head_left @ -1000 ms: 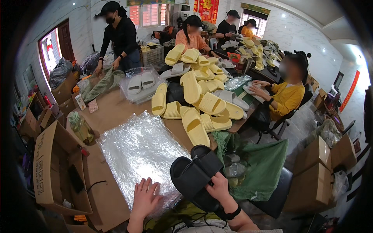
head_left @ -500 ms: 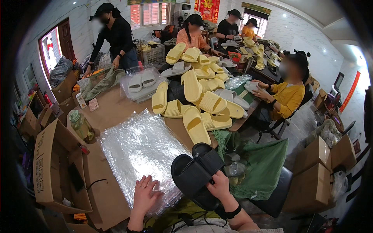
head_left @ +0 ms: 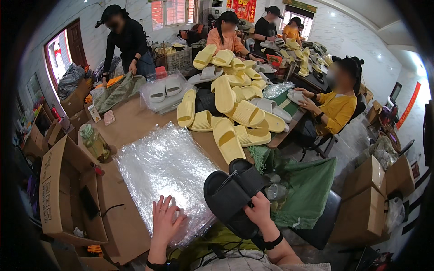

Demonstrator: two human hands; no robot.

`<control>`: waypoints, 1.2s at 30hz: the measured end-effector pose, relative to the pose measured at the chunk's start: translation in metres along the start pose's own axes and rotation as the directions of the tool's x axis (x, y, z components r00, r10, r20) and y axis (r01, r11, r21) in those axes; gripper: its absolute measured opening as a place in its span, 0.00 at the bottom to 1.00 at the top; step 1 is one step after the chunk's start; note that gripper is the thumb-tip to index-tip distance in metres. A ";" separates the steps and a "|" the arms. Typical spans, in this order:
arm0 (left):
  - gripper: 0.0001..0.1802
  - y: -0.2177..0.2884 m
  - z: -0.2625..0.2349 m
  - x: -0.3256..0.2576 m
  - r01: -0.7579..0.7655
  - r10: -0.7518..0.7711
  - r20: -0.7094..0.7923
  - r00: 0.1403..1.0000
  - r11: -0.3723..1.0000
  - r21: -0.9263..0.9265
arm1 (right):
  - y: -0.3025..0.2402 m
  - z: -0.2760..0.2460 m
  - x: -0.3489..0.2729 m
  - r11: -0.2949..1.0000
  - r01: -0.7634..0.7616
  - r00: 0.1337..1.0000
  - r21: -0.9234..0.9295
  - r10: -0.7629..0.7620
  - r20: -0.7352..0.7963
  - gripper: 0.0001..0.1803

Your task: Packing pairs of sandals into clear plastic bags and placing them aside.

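Note:
A pair of black slide slippers (head_left: 231, 193) hangs in my right hand (head_left: 259, 210), whose fingers wrap round the side of one slipper. The two are held together, soles facing away from each other or overlapping; I cannot tell which. My left hand (head_left: 166, 218) lies with fingers spread on the near part of a stack of shiny clear plastic bags (head_left: 158, 158). Just beyond the black pair rises a heap of yellow slippers (head_left: 224, 135), with some grey and black ones among them.
An open cardboard box (head_left: 63, 194) stands at the left, near a green-lidded bottle (head_left: 94, 142). A green sack (head_left: 307, 194) with bagged slippers lies at the right. Bagged grey slippers (head_left: 165, 90) rest at the far table edge. Several co-workers sit or stand beyond; one in yellow (head_left: 337, 113) handles slippers.
My left hand has moved slightly up the bag stack. The black slippers have shifted a little right and away from me in my right hand. The co-worker in black bends lower over a sack.

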State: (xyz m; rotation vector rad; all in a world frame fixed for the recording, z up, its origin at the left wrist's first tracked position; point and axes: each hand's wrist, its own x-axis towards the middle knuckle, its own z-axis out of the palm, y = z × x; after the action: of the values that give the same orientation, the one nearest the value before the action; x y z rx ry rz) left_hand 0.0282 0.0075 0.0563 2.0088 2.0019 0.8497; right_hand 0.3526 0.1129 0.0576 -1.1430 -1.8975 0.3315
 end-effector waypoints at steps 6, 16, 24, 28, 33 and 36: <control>0.45 0.027 -0.019 -0.005 0.003 -0.046 0.201 0.979 0.978 0.210 | -0.001 0.002 0.000 1.000 0.001 1.000 -0.001 -0.001 -0.002 0.12; 0.45 0.009 -0.011 -0.011 0.015 -0.022 0.175 0.984 0.999 0.043 | 0.001 -0.008 -0.003 0.996 -0.072 0.997 0.045 0.070 0.033 0.16; 0.31 0.003 -0.013 -0.010 0.111 -0.088 0.176 0.981 0.986 -0.125 | 0.009 -0.017 0.000 0.996 -0.084 0.996 0.036 0.085 -0.024 0.15; 0.21 0.008 -0.012 -0.005 0.167 -0.152 0.077 0.985 0.950 -0.263 | 0.011 -0.028 0.003 0.996 -0.069 0.992 0.048 0.073 -0.103 0.11; 0.19 0.009 -0.008 -0.001 0.216 -0.229 -0.002 0.974 0.921 -0.324 | -0.001 -0.042 0.006 1.000 -0.003 0.993 0.020 0.005 -0.121 0.14; 0.19 0.010 -0.009 0.001 0.196 -0.229 -0.049 0.972 0.910 -0.364 | -0.003 -0.046 0.003 1.000 0.017 0.995 -0.010 -0.018 -0.095 0.14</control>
State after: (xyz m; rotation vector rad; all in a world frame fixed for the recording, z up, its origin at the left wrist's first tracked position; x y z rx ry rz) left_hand 0.0320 0.0049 0.0690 1.5475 1.8982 1.1723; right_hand 0.3867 0.1043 0.0879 -1.1282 -1.8261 0.2539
